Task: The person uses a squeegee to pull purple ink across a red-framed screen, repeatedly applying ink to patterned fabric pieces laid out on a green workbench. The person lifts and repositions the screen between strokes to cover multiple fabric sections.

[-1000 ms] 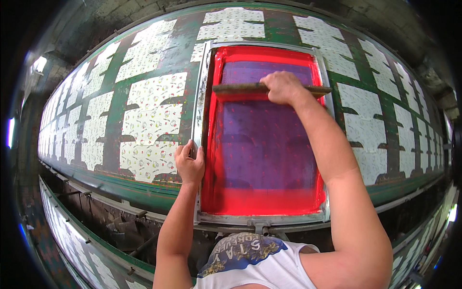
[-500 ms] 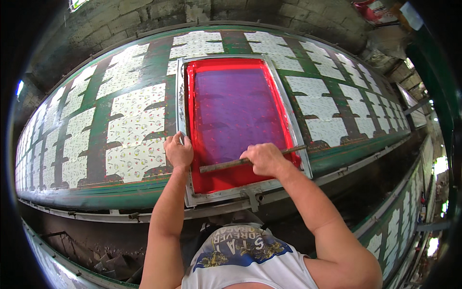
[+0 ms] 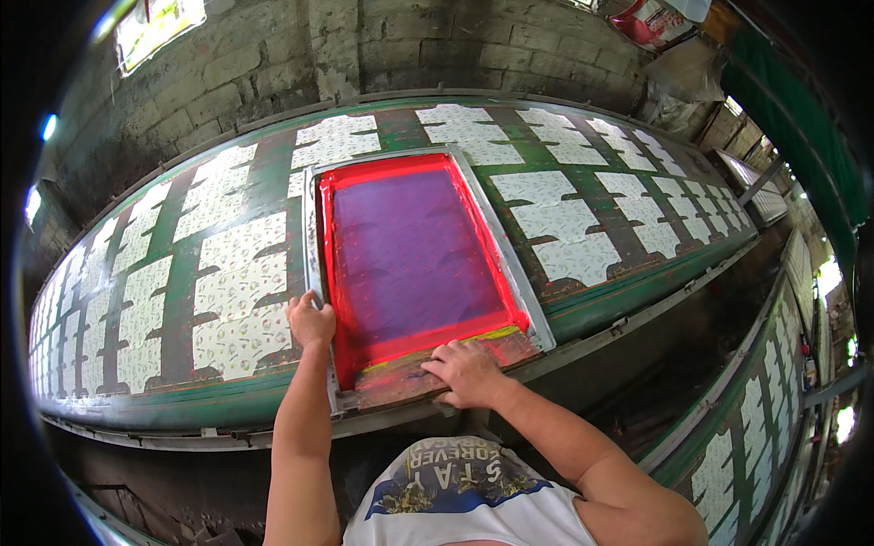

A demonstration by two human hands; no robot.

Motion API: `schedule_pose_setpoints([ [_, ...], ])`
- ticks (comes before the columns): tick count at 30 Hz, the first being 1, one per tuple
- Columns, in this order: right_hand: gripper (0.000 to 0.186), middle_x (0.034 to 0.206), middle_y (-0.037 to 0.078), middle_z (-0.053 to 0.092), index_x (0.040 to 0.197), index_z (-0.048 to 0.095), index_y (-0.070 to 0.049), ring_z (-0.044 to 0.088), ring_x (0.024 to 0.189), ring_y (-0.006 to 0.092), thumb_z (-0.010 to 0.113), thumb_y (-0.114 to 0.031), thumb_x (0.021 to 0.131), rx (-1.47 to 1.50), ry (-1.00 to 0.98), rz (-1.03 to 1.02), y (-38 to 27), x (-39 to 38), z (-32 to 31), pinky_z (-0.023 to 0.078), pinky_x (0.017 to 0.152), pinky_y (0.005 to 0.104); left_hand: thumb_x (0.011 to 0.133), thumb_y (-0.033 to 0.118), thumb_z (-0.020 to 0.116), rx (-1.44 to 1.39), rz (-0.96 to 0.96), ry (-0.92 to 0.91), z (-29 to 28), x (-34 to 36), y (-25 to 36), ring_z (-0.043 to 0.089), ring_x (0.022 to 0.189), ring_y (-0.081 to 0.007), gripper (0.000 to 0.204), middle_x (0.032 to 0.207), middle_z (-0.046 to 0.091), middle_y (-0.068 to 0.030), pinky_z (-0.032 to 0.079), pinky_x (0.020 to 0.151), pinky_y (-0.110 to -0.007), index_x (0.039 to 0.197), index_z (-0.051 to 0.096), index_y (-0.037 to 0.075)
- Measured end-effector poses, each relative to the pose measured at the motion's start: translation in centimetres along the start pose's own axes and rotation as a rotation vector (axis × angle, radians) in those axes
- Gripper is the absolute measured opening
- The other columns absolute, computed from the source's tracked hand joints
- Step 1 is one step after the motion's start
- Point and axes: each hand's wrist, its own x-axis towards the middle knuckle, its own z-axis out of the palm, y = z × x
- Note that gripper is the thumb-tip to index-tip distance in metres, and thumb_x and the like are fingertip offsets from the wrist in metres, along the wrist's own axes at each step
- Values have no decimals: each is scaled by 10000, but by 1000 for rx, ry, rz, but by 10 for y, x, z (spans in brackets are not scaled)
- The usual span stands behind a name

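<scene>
A printing screen lies on the long green table, with a grey metal frame [image 3: 493, 241], a purple mesh [image 3: 410, 250] and red ink round its borders. My left hand [image 3: 312, 322] is closed round the left rail of the frame. Across the screen's near end lies a broad, wooden-looking squeegee [image 3: 393, 384], stained red with a yellow strip along its far side. My right hand [image 3: 466, 373] grips its near edge around the middle, the fingertips bent over the face. Part of the squeegee is hidden under that hand.
White printed fabric pieces [image 3: 241, 296] lie in rows on the green table [image 3: 173, 387] on both sides of the screen. A metal rail [image 3: 628, 320] runs along its near edge. Another table with fabric pieces [image 3: 715, 473] stands at the lower right. A block wall [image 3: 410, 55] rises behind.
The squeegee has come to the near end of the screen and tipped so its broad face shows. My right hand has moved nearer with it. My left hand stays on the frame; the view has shifted.
</scene>
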Motion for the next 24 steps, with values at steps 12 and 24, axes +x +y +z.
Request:
schedule_pose_setpoints([
  [12,413,1408,171,711,1284,773,-67,660,1331,376,872,-246,925,441,375,-90,140,-84,-24,556,1092,504,779,138,787,-56,-5,30,18,8,-23,676,947,-367,384,955,684,-147,549,916,-472,1153,824,56],
  [24,563,1474,247,677,1453,682,20,627,1409,394,833,-170,945,953,318,690,236,-89,-9,496,1201,478,766,76,801,-115,57,44,12,7,-19,612,787,-305,386,782,610,-108,474,1187,-445,1141,818,-13],
])
